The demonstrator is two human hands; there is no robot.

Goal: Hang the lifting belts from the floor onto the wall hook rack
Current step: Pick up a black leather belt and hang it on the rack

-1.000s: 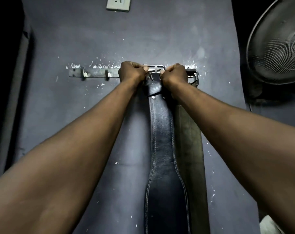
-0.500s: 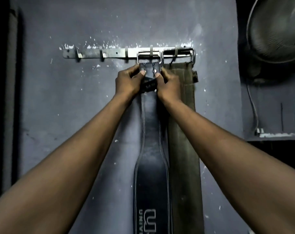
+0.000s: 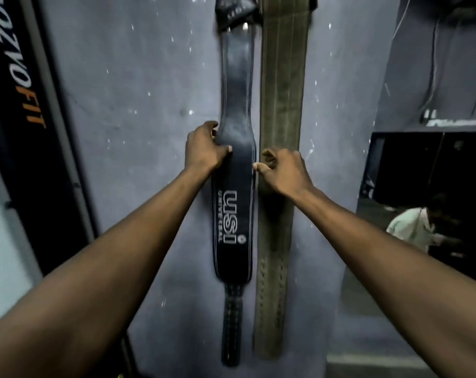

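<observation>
On the wall, the hanging black belt (image 3: 235, 170) is being gripped at its left edge by the left hand (image 3: 204, 151). The right hand (image 3: 284, 170), loosely curled and empty, is being held with its thumb touching the right edge. Release is advised only once the belt is hanging plumb.

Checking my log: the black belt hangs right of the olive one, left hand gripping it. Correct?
No: the head view shows the black belt hanging left of the olive belt, not right. The left hand does grip it.
</observation>
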